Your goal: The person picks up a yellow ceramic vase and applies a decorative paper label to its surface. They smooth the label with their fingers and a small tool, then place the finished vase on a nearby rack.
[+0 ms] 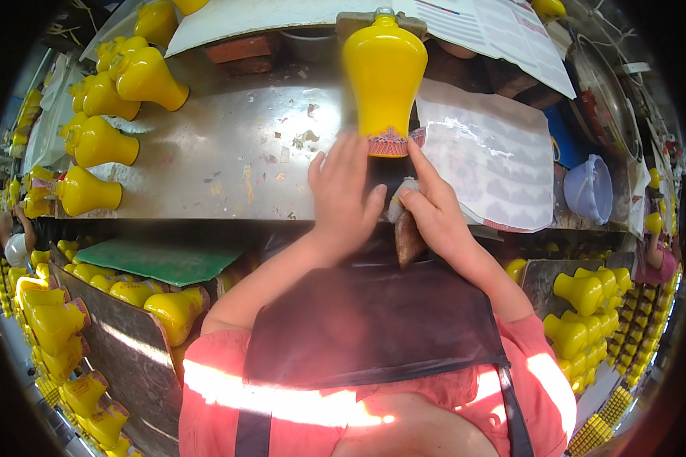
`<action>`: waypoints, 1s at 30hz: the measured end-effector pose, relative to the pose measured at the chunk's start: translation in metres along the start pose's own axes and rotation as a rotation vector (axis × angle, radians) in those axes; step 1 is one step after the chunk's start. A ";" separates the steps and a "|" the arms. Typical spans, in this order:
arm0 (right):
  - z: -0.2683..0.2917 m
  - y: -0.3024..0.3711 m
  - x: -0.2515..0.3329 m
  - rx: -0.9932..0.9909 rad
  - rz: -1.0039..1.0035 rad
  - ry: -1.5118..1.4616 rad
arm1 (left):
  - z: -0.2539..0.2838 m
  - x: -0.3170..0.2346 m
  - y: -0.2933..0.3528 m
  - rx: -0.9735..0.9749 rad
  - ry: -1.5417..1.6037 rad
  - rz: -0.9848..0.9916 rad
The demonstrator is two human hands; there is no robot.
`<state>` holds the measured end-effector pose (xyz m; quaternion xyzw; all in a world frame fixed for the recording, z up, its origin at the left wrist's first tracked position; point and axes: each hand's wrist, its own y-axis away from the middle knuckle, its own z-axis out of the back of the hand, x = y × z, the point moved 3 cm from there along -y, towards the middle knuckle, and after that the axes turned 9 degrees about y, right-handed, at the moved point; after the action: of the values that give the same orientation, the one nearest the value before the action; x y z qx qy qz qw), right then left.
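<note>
A glossy yellow vase (pixel 383 68) lies with its neck pointing away from me and its base toward me. Around the base runs a red and blue patterned decal band (pixel 389 142), whose loose end sticks out at the right. My left hand (pixel 345 186) lies flat with fingers stretched, its fingertips at the left side of the band. Between thumb and fingers, my right hand (pixel 434 206) grips a grey and brown tool (pixel 408 228); its exact kind is unclear. The right index finger reaches to the loose end of the decal.
Several yellow vases (pixel 99 143) lie along the left of the metal table (pixel 229 152). Right of the work is a decal sheet (pixel 480 152), then a pale blue bucket (pixel 588 190). A green board (pixel 160 255) and racks of vases flank me. Other people are at both edges.
</note>
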<state>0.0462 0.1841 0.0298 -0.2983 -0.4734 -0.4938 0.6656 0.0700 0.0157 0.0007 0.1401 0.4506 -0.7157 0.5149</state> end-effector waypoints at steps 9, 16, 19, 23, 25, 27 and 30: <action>0.011 -0.007 0.008 0.270 -0.350 -0.550 | -0.001 0.002 0.000 -0.030 0.031 0.010; 0.019 -0.023 0.020 -0.283 0.063 0.620 | 0.003 0.005 -0.003 -0.016 0.075 0.046; 0.004 -0.036 0.024 -0.237 0.130 0.880 | 0.000 0.003 -0.003 0.008 0.035 0.047; -0.002 -0.051 0.028 -0.186 0.069 1.009 | 0.002 0.003 -0.004 -0.005 0.048 0.049; -0.001 -0.053 0.029 -0.151 0.015 0.978 | 0.004 0.003 -0.004 -0.020 0.065 0.033; 0.000 -0.053 0.031 -0.151 0.013 0.941 | 0.005 0.002 -0.005 -0.048 0.083 0.034; 0.001 -0.051 0.035 -0.166 0.039 0.883 | 0.008 0.002 -0.006 -0.079 0.133 0.069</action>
<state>0.0004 0.1550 0.0585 -0.1203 -0.0972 -0.5973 0.7870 0.0658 0.0091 0.0071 0.1824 0.5066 -0.6684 0.5132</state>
